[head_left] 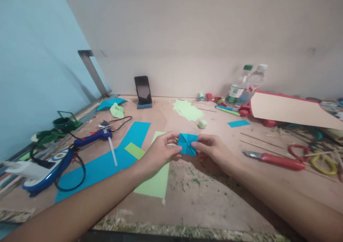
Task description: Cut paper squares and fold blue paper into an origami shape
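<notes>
Head view: both hands pinch a folded blue paper piece (187,144) above the table (214,199). Left hand (158,152) grasps its left edge, right hand (214,149) its right edge. Red-handled knife (276,160) lies to the right, glue gun (93,137) to the left.

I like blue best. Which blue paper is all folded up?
The small folded blue paper, pinched between the left hand and right hand. The big blue sheet lies flat.

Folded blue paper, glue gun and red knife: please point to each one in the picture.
Folded blue paper (187,144): head view, on its creased middle, between both hands.
Glue gun (93,137): head view, on its blue body.
Red knife (281,161): head view, on its red handle.
</notes>
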Available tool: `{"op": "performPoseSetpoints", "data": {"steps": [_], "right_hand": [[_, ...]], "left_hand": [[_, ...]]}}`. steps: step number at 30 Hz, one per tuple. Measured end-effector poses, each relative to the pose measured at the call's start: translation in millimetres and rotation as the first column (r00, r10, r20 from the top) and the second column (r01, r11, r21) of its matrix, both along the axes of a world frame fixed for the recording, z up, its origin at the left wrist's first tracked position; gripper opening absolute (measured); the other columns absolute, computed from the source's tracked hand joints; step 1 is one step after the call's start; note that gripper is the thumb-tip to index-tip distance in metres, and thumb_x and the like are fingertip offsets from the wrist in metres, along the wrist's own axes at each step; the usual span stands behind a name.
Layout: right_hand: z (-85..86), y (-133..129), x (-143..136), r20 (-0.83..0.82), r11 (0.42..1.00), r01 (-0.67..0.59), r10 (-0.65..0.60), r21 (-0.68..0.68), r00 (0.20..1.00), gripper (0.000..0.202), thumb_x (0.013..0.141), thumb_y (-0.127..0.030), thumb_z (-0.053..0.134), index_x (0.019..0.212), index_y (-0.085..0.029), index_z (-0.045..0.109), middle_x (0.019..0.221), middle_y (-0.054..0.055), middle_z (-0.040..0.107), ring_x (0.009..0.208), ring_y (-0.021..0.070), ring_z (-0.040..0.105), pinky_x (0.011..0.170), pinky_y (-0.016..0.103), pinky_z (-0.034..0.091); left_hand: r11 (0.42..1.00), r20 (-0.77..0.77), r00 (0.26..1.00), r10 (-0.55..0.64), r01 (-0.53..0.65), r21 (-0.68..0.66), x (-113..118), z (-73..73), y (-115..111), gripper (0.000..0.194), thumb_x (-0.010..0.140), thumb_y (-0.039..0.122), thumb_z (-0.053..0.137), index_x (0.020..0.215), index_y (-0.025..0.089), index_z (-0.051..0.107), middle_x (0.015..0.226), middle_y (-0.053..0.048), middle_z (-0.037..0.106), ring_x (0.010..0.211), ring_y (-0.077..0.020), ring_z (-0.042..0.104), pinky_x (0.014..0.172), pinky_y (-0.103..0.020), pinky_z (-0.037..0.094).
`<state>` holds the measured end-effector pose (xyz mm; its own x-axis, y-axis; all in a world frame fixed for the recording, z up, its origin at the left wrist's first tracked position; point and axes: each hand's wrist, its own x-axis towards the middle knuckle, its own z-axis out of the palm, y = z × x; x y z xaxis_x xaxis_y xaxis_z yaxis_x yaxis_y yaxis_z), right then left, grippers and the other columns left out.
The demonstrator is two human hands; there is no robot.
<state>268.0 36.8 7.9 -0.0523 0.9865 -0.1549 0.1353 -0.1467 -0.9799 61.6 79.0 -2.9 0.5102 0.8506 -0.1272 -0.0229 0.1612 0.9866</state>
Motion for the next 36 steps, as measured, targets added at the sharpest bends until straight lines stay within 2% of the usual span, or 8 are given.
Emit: {"op": "performPoseSetpoints", "data": {"steps": [3, 7, 12, 17, 21, 25, 31, 36], "right_hand": [[-1.1, -0.7, -1.5, 0.017, 0.999, -0.033, 0.034, -0.006, 0.999, 0.03, 0.073, -0.046, 0.08, 0.074, -0.017, 0.07, 0.06, -0.001, 0.066, 0.055, 0.0141, 0.06, 0.055, 0.027, 0.047], [-2.9, -0.7, -2.0, 0.018, 0.998, -0.06, 0.06, -0.003, 0.998, 0.028, 0.073, -0.043, 0.081, 0.071, -0.017, 0.07, 0.055, -0.001, 0.065, 0.051, 0.0131, 0.059, 0.055, 0.026, 0.046], [0.8, -2.4, -1.7, -0.012, 0.999, -0.051, 0.051, -0.017, 0.999, 0.024, 0.074, -0.04, 0.08, 0.07, -0.017, 0.072, 0.055, 0.0, 0.066, 0.051, 0.0123, 0.058, 0.054, 0.025, 0.044], [4.7, -5.0, -2.3, -0.063, 0.999, -0.026, 0.023, -0.043, 0.998, 0.02, 0.072, -0.036, 0.079, 0.074, -0.016, 0.076, 0.058, 0.0, 0.067, 0.054, 0.0119, 0.059, 0.056, 0.024, 0.045], [2.4, -5.1, -2.0, -0.099, 0.999, -0.003, -0.001, -0.043, 0.995, 0.023, 0.072, -0.036, 0.079, 0.083, -0.016, 0.082, 0.067, 0.002, 0.072, 0.058, 0.0128, 0.061, 0.058, 0.025, 0.047], [-1.0, -2.7, -1.6, -0.089, 0.998, 0.058, -0.062, -0.039, 0.994, 0.032, 0.07, -0.034, 0.081, 0.096, -0.016, 0.087, 0.071, 0.005, 0.075, 0.061, 0.0141, 0.06, 0.059, 0.026, 0.046], [-0.3, -0.6, -2.2, -0.051, 0.995, 0.097, -0.095, 0.027, 0.994, 0.026, 0.066, -0.026, 0.072, 0.085, -0.019, 0.088, 0.076, 0.006, 0.079, 0.058, 0.0133, 0.057, 0.056, 0.026, 0.045], [3.2, -3.7, -5.1, -0.048, 0.994, 0.099, -0.097, 0.048, 0.994, 0.024, 0.066, -0.025, 0.071, 0.082, -0.019, 0.088, 0.074, 0.005, 0.079, 0.059, 0.0133, 0.058, 0.058, 0.026, 0.049]], "left_hand": [[1.0, 0.017, 1.0, 0.003, -0.003, 0.0, 0.8, 0.1, -2.1, 0.043, 0.07, 0.033, 0.086, 0.103, 0.017, 0.064, 0.093, -0.002, 0.063, 0.077, -0.0152, 0.068, 0.068, -0.028, 0.059], [1.0, 0.028, 0.999, -0.018, 0.018, 0.023, 0.4, 2.5, -2.0, 0.037, 0.071, 0.036, 0.088, 0.094, 0.015, 0.069, 0.093, -0.006, 0.071, 0.085, -0.0192, 0.07, 0.075, -0.03, 0.058], [0.999, 0.023, 1.0, 0.017, -0.018, 0.033, 0.4, 5.0, 1.1, 0.026, 0.07, 0.032, 0.085, 0.08, 0.013, 0.071, 0.081, -0.005, 0.074, 0.074, -0.0157, 0.067, 0.072, -0.028, 0.054], [0.999, 0.029, 0.999, 0.044, -0.044, 0.009, -0.4, 4.6, 3.1, 0.026, 0.069, 0.026, 0.083, 0.09, 0.014, 0.072, 0.077, -0.002, 0.074, 0.07, -0.0143, 0.067, 0.068, -0.025, 0.052], [0.999, 0.034, 0.999, 0.012, -0.011, -0.031, -1.7, 5.2, 1.2, 0.029, 0.072, 0.032, 0.077, 0.095, 0.016, 0.07, 0.073, -0.002, 0.072, 0.061, -0.018, 0.069, 0.06, -0.03, 0.056], [1.0, 0.013, 1.0, -0.016, 0.016, -0.024, -3.2, 7.8, -0.4, 0.027, 0.077, 0.034, 0.069, 0.097, 0.015, 0.071, 0.069, -0.005, 0.073, 0.058, -0.0176, 0.069, 0.058, -0.028, 0.055], [0.999, -0.008, 0.999, -0.036, 0.036, 0.012, -5.1, 10.3, -1.7, 0.036, 0.08, 0.047, 0.076, 0.093, 0.014, 0.073, 0.062, -0.003, 0.068, 0.053, -0.0162, 0.066, 0.054, -0.027, 0.054], [0.996, -0.063, 0.994, -0.094, 0.093, -0.016, -3.0, 3.8, -2.4, 0.049, 0.079, 0.052, 0.083, 0.108, 0.015, 0.07, 0.063, -0.006, 0.072, 0.052, -0.0163, 0.066, 0.05, -0.024, 0.051]]}}
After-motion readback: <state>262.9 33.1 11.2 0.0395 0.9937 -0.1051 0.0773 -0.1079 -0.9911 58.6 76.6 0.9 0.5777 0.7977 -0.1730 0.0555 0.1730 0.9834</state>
